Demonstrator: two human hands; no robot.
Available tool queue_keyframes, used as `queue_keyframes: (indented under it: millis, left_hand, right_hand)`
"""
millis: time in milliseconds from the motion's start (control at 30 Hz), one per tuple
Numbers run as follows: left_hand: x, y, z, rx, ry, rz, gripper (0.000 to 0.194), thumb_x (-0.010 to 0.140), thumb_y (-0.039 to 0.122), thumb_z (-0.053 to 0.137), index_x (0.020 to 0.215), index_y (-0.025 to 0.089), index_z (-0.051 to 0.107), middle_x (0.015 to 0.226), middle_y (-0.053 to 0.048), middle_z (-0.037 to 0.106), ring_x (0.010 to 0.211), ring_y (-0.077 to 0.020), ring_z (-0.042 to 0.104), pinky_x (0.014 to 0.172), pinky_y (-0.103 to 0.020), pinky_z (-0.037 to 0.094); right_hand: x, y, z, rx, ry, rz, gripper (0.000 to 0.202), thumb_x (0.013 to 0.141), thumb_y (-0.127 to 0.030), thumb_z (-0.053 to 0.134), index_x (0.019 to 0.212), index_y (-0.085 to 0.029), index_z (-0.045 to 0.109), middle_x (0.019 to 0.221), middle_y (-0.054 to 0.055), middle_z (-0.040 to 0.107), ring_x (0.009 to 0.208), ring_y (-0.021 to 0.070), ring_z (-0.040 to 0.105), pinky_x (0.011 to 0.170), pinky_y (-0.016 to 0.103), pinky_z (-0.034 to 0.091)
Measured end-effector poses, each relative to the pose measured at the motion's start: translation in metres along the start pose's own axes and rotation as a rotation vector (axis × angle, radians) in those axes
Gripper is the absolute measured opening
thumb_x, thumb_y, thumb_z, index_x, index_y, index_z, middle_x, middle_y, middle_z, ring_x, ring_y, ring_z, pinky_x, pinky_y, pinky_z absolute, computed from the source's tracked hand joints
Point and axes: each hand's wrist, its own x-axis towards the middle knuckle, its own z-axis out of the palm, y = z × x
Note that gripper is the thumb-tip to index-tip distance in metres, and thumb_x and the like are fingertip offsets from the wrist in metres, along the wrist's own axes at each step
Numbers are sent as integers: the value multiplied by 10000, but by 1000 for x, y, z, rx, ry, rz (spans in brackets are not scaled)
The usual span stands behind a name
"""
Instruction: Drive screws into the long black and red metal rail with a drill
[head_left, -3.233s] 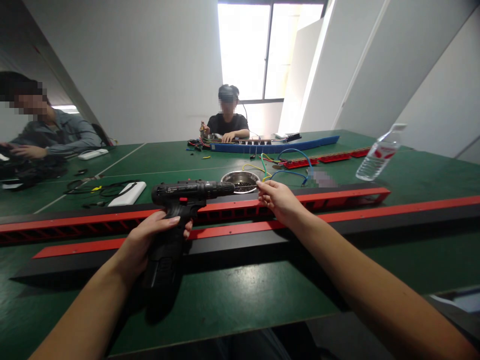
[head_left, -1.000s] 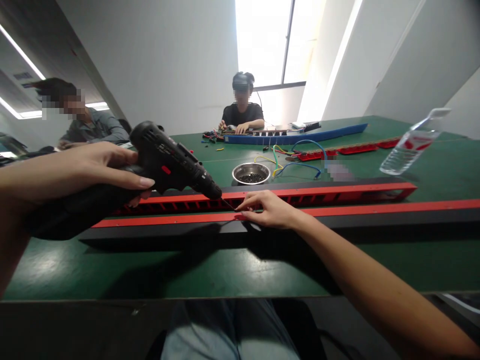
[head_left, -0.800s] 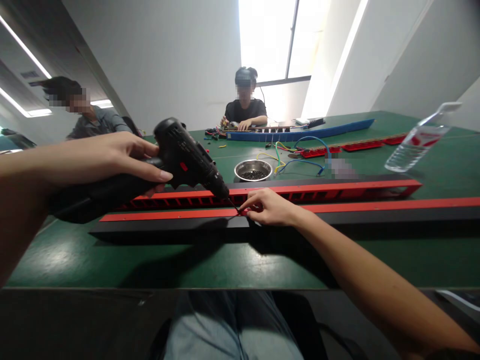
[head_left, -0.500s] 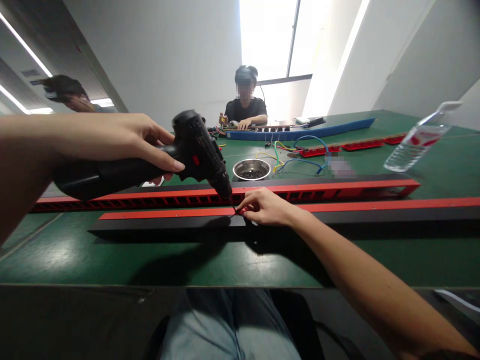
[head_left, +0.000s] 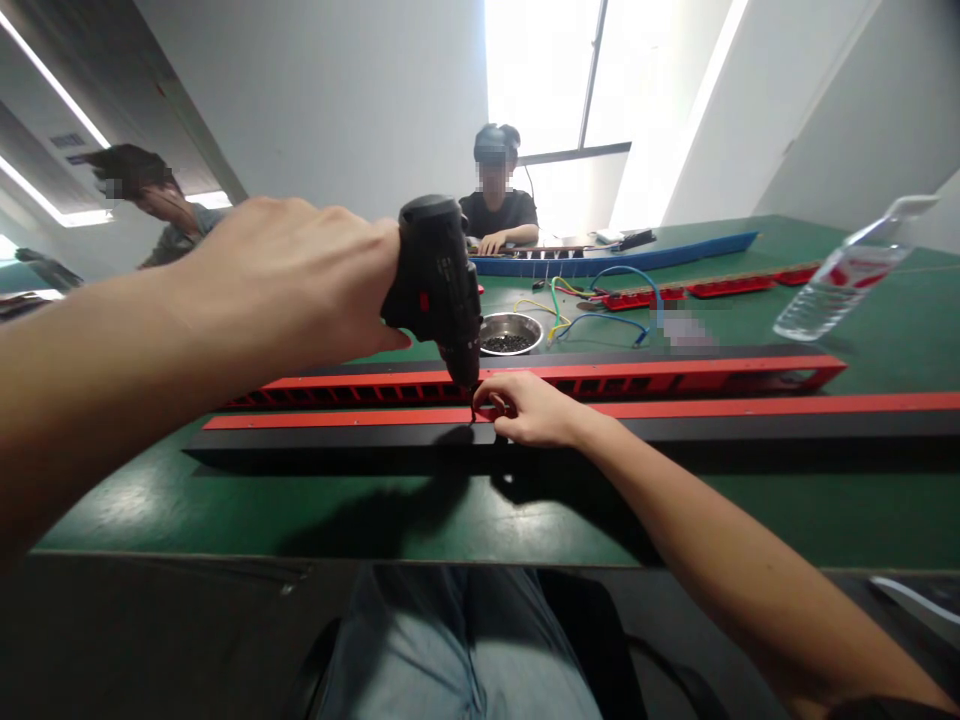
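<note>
A black cordless power screwdriver with a small red switch (head_left: 439, 290) is gripped by the left hand (head_left: 289, 285), whose fingers are wrapped fully round the handle, and the tool is held nose-down, nearly upright. Its thin bit is set against the red top face of the long black-and-red metal rail (head_left: 750, 415) lying along the green table (head_left: 225, 500), directly below the grip. Just beside the bit, to the right of it, the right hand (head_left: 529, 410) is rested on that same rail, its fingertips (head_left: 491, 398) pinched together at the bit's tip (whatever is pinched there is too small to be made out). Just beyond the grip a second red slotted rail (head_left: 645, 375) is laid parallel to the first, and behind that a round steel bowl of small dark screws (head_left: 510, 333) is seen. Well off to the right of the grip a clear plastic water bottle (head_left: 840, 290) is tilted, and coloured wires (head_left: 592, 310) are scattered further back, where another person (head_left: 499, 205) is seated at the table's far edge.
</note>
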Motion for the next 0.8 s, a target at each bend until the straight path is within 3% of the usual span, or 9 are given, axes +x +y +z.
queue_keyframes:
  millis: [67, 200, 333, 467, 633, 733, 800]
  left_hand:
    - [-2, 2, 4, 269, -3, 98, 635, 759, 682, 700, 1037, 112, 683, 888, -54, 638, 1321, -597, 472, 999, -704, 364]
    - [0, -4, 11, 303, 75, 132, 742, 786, 794, 571, 1055, 110, 678, 1045, -96, 685, 1297, -593, 499, 971, -648, 403]
    - [1, -5, 13, 399, 94, 118, 753, 784, 811, 580, 1130, 152, 695, 946, -78, 685, 1190, -560, 608, 917, -668, 449]
    - [1, -2, 12, 446, 89, 82, 763, 796, 827, 551, 1058, 128, 706, 888, -92, 694, 1111, -554, 654, 879, -657, 480]
    - [-2, 2, 13, 482, 114, 81, 771, 798, 854, 515, 1037, 146, 703, 849, -77, 705, 1040, -511, 701, 843, -580, 509]
    - [-1, 2, 11, 465, 98, 71, 780, 780, 860, 534, 1079, 162, 713, 893, -88, 726, 1043, -500, 703, 870, -590, 497]
    - [2, -4, 7, 354, 74, 80, 732, 716, 829, 647, 1043, 182, 750, 885, -75, 732, 1055, -482, 702, 920, -598, 478]
  right_hand:
    - [0, -1, 0, -14, -4, 4, 315, 693, -112, 576, 973, -147, 714, 815, 21, 657, 710, 151, 574, 661, 248, 423]
    - [0, -2, 1, -41, -2, 8, 314, 696, -121, 590, 983, -148, 714, 853, 34, 676, 740, 162, 591, 695, 256, 431]
    - [0, -1, 2, -61, 7, 0, 311, 701, -128, 596, 988, -149, 713, 880, 42, 687, 760, 169, 599, 709, 260, 434]
    - [-1, 0, 2, -62, 9, -1, 308, 704, -135, 596, 989, -150, 711, 876, 40, 684, 753, 165, 599, 701, 256, 432]
    - [0, 0, 2, -50, 6, 6, 312, 702, -134, 601, 993, -150, 712, 867, 36, 680, 739, 161, 595, 693, 256, 429]
    - [0, 0, 1, -42, 12, 1, 319, 698, -116, 595, 990, -145, 719, 868, 37, 681, 743, 157, 592, 692, 252, 426]
    - [0, 0, 1, -33, 11, -1, 334, 694, -97, 590, 994, -142, 728, 851, 30, 678, 723, 148, 579, 678, 247, 419]
